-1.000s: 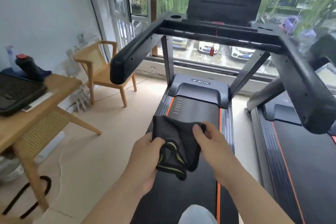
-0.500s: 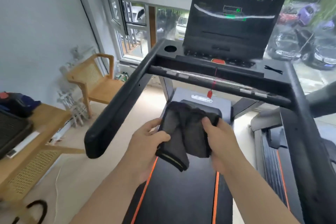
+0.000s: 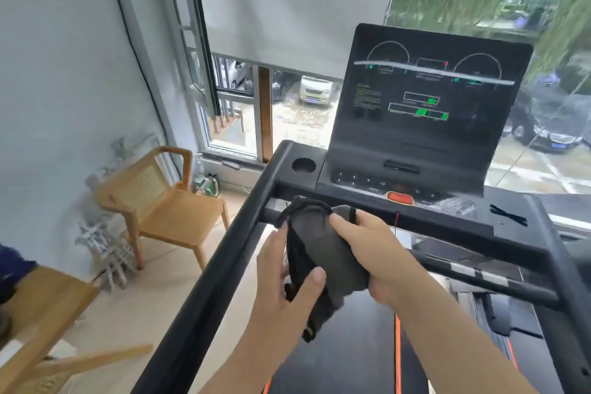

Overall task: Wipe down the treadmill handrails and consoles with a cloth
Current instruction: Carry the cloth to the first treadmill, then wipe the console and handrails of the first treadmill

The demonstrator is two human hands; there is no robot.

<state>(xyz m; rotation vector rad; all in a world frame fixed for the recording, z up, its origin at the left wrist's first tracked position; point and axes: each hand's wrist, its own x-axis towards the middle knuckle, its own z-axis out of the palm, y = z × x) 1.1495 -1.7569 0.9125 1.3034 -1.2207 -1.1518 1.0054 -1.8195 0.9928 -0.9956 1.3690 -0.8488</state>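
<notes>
A dark grey cloth (image 3: 323, 252) is bunched between both my hands, just in front of the treadmill's cross bar. My left hand (image 3: 284, 291) grips its lower part with the thumb across the front. My right hand (image 3: 377, 252) holds its upper right side. The black console (image 3: 428, 105) stands upright ahead with green lit figures, above a button panel with a red stop button (image 3: 399, 197). The left handrail (image 3: 217, 272) runs diagonally toward me, left of my hands. The right handrail (image 3: 556, 281) runs down the right edge.
A wooden chair (image 3: 160, 201) stands by the wall on the left. A wooden table corner (image 3: 41, 307) shows at lower left. A cup holder (image 3: 303, 165) sits left of the console. Behind the treadmill is a window with a roller blind and parked cars outside.
The view has tilted up and closer to the console. Both hands have raised the cloth toward the cross bar and bunched it more tightly.
</notes>
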